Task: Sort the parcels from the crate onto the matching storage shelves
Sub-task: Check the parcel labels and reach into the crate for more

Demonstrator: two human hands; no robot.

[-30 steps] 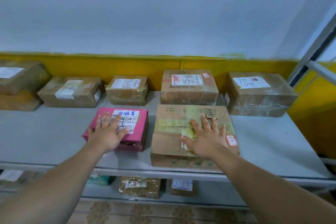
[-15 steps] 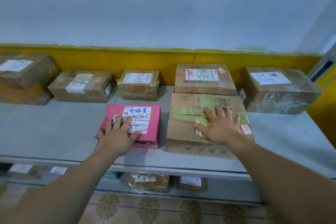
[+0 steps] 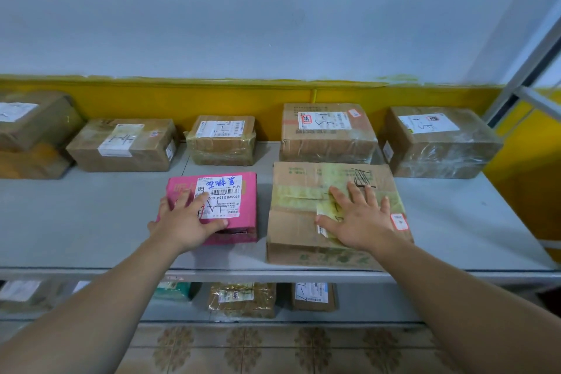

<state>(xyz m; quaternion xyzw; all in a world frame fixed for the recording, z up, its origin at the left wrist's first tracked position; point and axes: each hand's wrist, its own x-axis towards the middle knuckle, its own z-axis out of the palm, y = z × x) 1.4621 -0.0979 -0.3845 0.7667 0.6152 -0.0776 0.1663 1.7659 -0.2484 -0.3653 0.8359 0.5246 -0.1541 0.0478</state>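
A pink parcel (image 3: 239, 206) with a white label lies near the front of the grey shelf (image 3: 76, 222). My left hand (image 3: 185, 222) rests flat on its near left part, fingers spread, thumb along the front edge. To its right lies a wide brown cardboard parcel (image 3: 297, 222) with yellowish tape. My right hand (image 3: 358, 218) presses flat on its top with straight spread fingers. Behind them, several brown taped parcels line the back of the shelf, among them one (image 3: 328, 133) directly behind the wide parcel. The crate is out of view.
A yellow band of wall (image 3: 243, 100) runs behind the shelf. Stacked brown parcels (image 3: 30, 130) stand at the far left. A lower shelf holds more parcels (image 3: 243, 299). A metal upright (image 3: 528, 64) rises at the right. Tiled floor shows below.
Both parcels have slid further back on the shelf under my flat hands, closing on the back row. The wide brown parcel now lies close to the parcel behind it.
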